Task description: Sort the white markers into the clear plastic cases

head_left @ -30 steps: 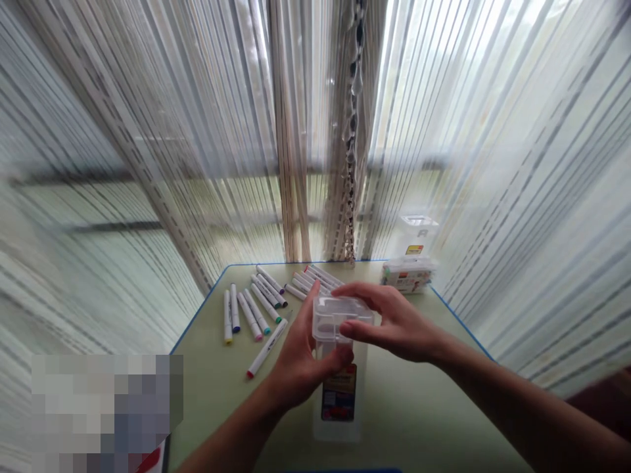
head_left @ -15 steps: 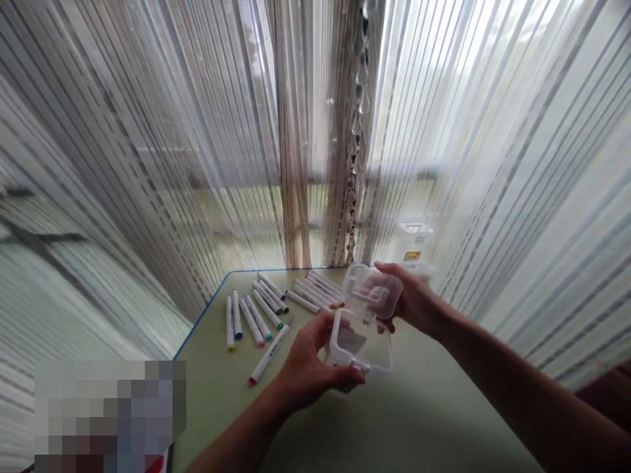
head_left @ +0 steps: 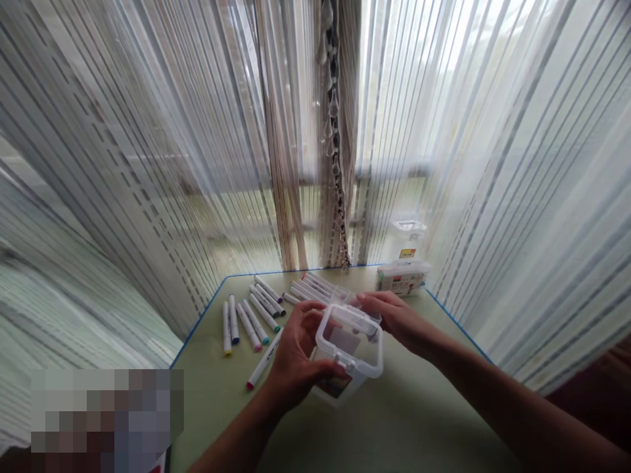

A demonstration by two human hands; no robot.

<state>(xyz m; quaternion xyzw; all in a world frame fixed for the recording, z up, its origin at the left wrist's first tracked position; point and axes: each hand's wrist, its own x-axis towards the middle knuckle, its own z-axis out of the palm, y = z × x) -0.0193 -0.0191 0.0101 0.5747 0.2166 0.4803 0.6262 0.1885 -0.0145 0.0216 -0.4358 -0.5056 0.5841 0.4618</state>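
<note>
Two hands are seen at a clear box in the head view. The clear box (head_left: 371,370), tilted with its mouth towards the camera, is gripped round its side by the fingers and thumb of the left hand (head_left: 296,355). Its opened lid (head_left: 373,314) is touched by the right hand (head_left: 397,318); how tightly those fingers are closed cannot be told. White markers (head_left: 251,325) are spread on the green table (head_left: 424,394), left of and beyond the box. A flat case (head_left: 401,279) is placed at the far right corner.
</note>
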